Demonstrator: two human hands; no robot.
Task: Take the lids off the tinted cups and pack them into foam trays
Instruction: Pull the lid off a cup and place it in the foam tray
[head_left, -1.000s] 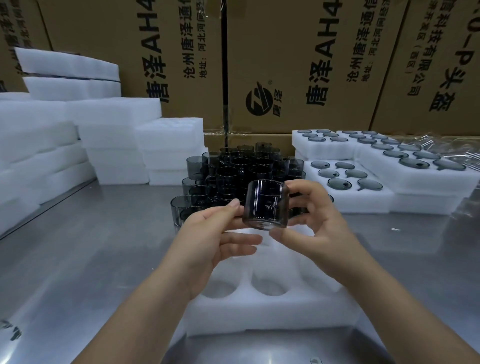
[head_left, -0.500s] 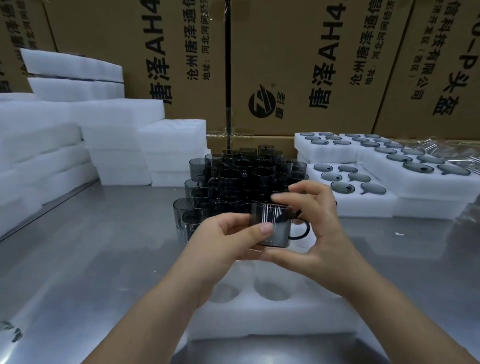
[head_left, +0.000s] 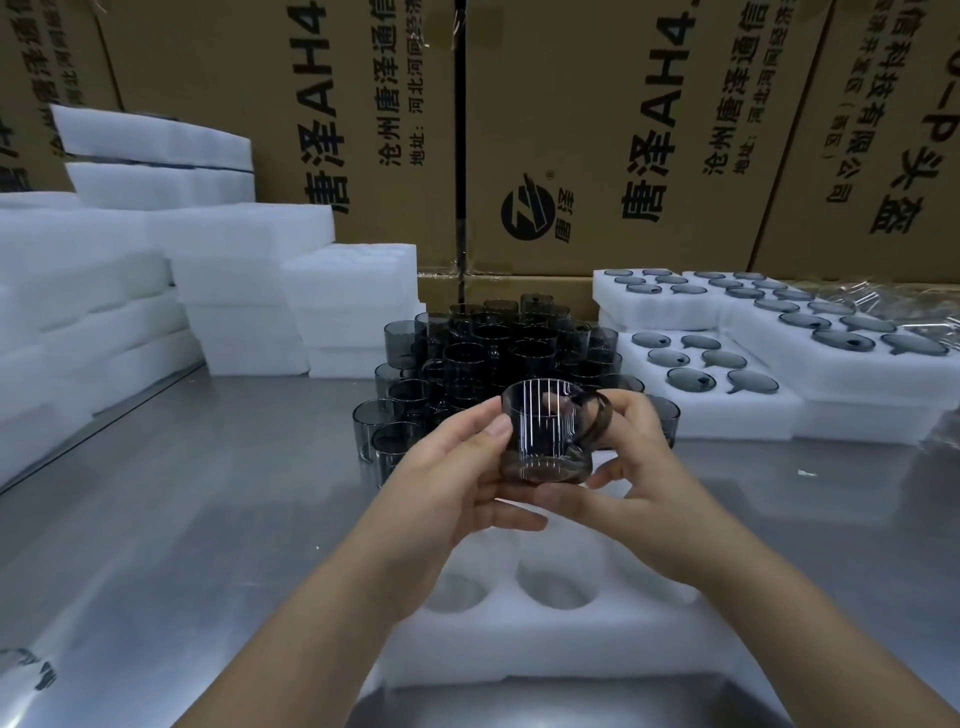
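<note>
Tinted cup (head_left: 540, 436) held, cartons (head_left: 597, 130) (printed "唐泽 AH4")

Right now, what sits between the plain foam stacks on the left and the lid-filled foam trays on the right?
In the head view, the cluster of loose tinted cups stands on the steel table between the foam stacks and the lid trays.

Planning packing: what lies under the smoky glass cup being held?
Below the smoky glass cup, a white foam tray shows two empty pockets; left hand and right hand hide its far part.
</note>
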